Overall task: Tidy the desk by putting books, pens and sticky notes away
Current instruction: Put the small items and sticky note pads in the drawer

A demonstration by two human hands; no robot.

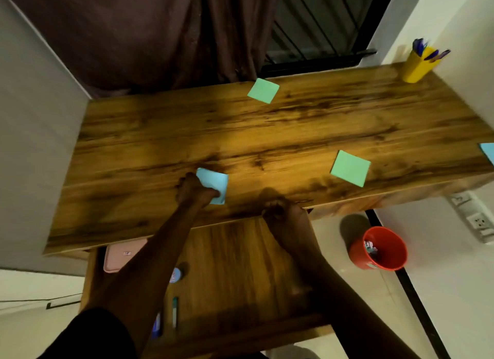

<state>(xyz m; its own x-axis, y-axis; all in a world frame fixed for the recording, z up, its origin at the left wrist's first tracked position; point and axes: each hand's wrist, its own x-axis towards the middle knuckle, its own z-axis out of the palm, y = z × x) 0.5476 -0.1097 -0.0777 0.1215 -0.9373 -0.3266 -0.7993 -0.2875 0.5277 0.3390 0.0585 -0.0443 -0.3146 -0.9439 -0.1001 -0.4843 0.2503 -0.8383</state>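
My left hand [196, 188] is on the near-left part of the table [160, 134], fingers pinched on the edge of a blue note [215, 183] that lies flat on the wood. My right hand [278, 211] is curled into a loose fist at the table's front edge, just above the open drawer [240, 265]; whether it holds anything I cannot tell.

I judge the job well past halfway. No books show on the table, and the pens [427, 51] stand in the yellow cup [417, 67] in the far right corner. What is left up top is sticky notes: the blue one under my fingers, a green note [350, 168] near the front right, another green note [263, 90] at the back edge, and a blue scrap [487, 151] cut off at the right border.

The drawer already holds a pink case [120, 254], a small round thing and a couple of markers [175, 312], so the notes probably go there. A red bin [379, 249] sits on the floor to the right.
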